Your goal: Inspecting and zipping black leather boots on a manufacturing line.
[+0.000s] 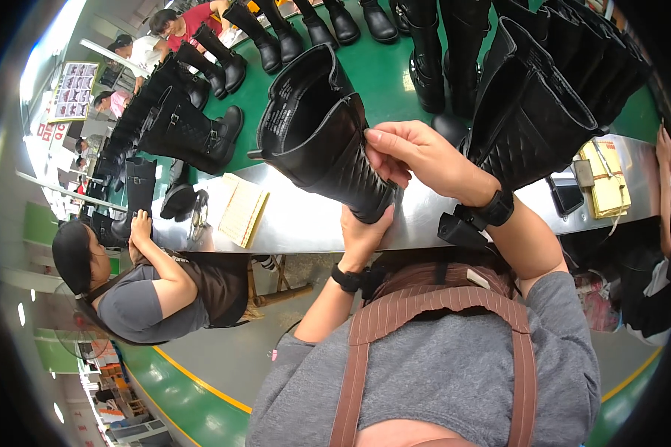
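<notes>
A tall black boot (313,141) with a quilted shaft is tilted in front of me, its wide opening facing up and showing the printed lining. From below, my left hand (365,232) is closed around its lower part near the table's edge. My right hand (414,153) pinches at the side seam of the shaft, thumb and forefinger together. Whether a small zip pull lies between those fingertips is hidden. Just right of my right hand stands another black quilted boot (533,112), also with its top open.
The green tabletop (268,97) with a metal front edge (306,216) carries many black boots. A yellow paper pad (242,208) lies left, a yellow bundle (608,179) and a black phone (566,195) right. A co-worker (153,290) sits at my left; others work beyond.
</notes>
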{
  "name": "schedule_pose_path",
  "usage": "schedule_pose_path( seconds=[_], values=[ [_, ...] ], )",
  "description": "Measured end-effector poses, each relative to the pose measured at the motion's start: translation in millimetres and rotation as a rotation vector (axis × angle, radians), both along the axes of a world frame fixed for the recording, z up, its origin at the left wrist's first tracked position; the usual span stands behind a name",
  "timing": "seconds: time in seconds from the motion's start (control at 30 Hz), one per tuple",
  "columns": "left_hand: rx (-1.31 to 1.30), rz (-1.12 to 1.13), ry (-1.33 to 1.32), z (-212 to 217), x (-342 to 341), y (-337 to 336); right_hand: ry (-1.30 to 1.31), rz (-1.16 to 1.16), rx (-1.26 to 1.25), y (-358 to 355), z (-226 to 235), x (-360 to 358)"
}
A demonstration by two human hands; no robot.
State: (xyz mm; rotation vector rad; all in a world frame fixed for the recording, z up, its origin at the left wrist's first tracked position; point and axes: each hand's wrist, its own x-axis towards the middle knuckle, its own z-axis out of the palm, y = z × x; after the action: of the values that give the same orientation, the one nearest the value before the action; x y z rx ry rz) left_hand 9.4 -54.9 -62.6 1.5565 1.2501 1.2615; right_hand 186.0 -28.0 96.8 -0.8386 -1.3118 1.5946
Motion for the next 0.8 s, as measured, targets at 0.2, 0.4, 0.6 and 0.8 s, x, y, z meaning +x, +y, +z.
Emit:
schedule_pose_path(
  seconds=[0.2,0.4,0.6,0.8],
  values=[
    [0.972,0.248,0.3,135,-19,5,-0.015,0.074,0.25,6,-23,9],
    [0.827,0.222,0.883,233,7,24,-0.144,-0.007,0.186,8,-50,-9],
    [0.837,-0.068,0.88,250,11,26,0.073,-0.047,0.25,2,-25,5],
    [1.015,0.248,0.686,209,6,35,0.102,-0.048,0.184,-4,5,6]
  ],
)
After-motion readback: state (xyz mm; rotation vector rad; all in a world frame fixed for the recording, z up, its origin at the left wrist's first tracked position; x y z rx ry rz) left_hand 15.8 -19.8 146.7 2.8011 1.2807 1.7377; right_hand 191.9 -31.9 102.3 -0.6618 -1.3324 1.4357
